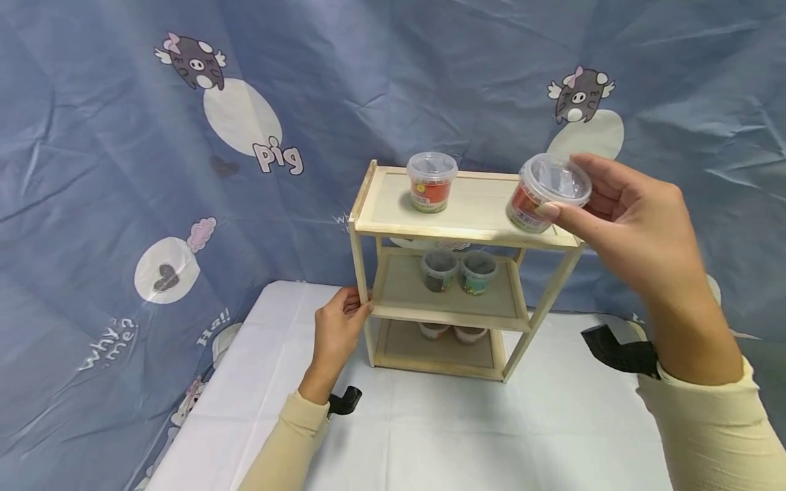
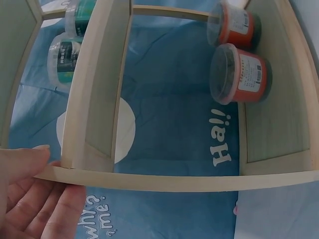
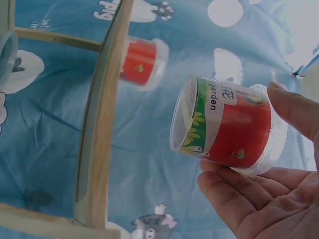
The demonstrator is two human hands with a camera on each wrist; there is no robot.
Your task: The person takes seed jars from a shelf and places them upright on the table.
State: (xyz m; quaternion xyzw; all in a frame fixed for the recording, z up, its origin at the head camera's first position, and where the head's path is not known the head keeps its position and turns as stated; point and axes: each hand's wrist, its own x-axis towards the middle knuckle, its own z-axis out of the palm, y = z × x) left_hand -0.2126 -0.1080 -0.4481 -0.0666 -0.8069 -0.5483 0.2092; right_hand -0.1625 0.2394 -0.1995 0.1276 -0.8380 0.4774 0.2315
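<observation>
My right hand (image 1: 641,225) grips a clear-lidded plastic cup (image 1: 540,194) with a red and green label, thumb on one side and fingers on the other. The cup tilts over the right end of the top board of a small wooden shelf rack (image 1: 442,314). In the right wrist view a gap shows between the held cup (image 3: 232,124) and the board (image 3: 102,124). A matching red-labelled cup (image 1: 431,187) stands on the top board toward the left. My left hand (image 1: 338,324) pinches the rack's left front post at the middle shelf; its thumb (image 2: 30,162) lies against the wood.
Two green-labelled cups, one at the left (image 1: 439,273) and one at the right (image 1: 477,274), stand on the middle shelf. Two orange-labelled cups (image 2: 241,74) sit on the bottom shelf. The rack stands on a white-covered table (image 1: 442,429) before a blue printed curtain (image 1: 344,82).
</observation>
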